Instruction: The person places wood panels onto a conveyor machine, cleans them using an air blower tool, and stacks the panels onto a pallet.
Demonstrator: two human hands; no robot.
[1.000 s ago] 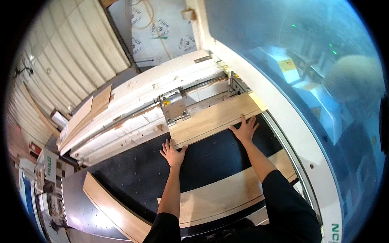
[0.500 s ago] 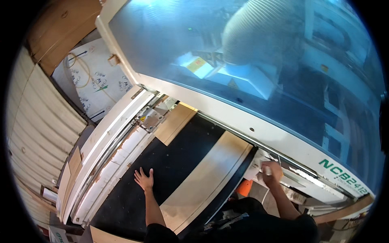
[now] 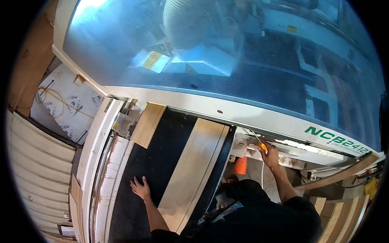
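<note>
My left hand (image 3: 140, 188) lies on the black machine bed (image 3: 170, 146) with its fingers spread and nothing in them. To its right, a long pale wooden board (image 3: 194, 170) with a thin dark line along one side rests on that bed. My right hand (image 3: 271, 157) grips a screwdriver (image 3: 263, 147) by its yellow-orange handle. The thin shaft slants up and left toward the rail beneath the machine's cover; whether its tip touches anything I cannot tell. A shorter wooden board (image 3: 149, 124) sits at the far left of the bed.
A large blue see-through cover (image 3: 267, 69) in a white frame spans the far side, with a ribbed hose behind it. A metal block (image 3: 123, 126) stands by the left rail. Below my right hand is an orange object (image 3: 240, 165). Several stacked boards (image 3: 338, 218) are at lower right.
The view has shifted, so the machine sits farther left. The screwdriver in my right hand now shows clearly, its shaft pointing up-left. My left hand stays spread on the black bed.
</note>
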